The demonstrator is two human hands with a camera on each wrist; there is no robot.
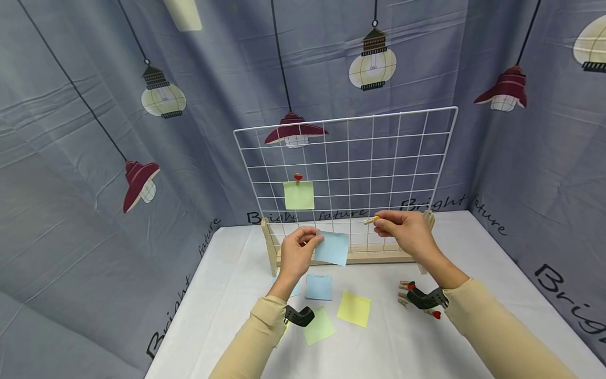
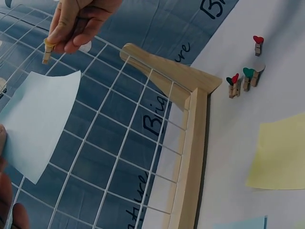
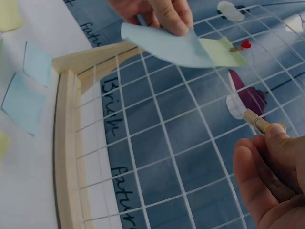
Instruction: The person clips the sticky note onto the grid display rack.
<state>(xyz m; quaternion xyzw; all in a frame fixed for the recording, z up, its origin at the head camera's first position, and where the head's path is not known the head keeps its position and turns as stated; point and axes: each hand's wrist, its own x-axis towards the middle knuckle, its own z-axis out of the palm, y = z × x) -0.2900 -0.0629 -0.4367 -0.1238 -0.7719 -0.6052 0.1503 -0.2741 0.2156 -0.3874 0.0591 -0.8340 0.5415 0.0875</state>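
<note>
My left hand [image 1: 299, 251] pinches a light blue sticky note [image 1: 333, 248] by its left edge, in front of the white wire grid [image 1: 360, 184]. In the left wrist view that blue note [image 2: 40, 121] curves slightly over the wires. Between thumb and forefinger, my right hand [image 1: 407, 231] pinches a small wooden clothespin [image 1: 371, 220] with a yellow top, a short way right of the note. The clothespin [image 3: 256, 120] points its jaws toward the grid in the right wrist view. A green sticky note [image 1: 299, 196] hangs on the grid from a red heart clothespin [image 1: 298, 178].
Wooden feet and a wooden base bar [image 1: 374, 257] hold the grid upright on the white table [image 1: 227, 316]. Before it lie a blue note [image 1: 319, 287], a yellow note [image 1: 354, 309] and a green note [image 1: 319, 326]. Several small clothespins [image 2: 246, 78] lie at the right. Patterned curtains surround the table.
</note>
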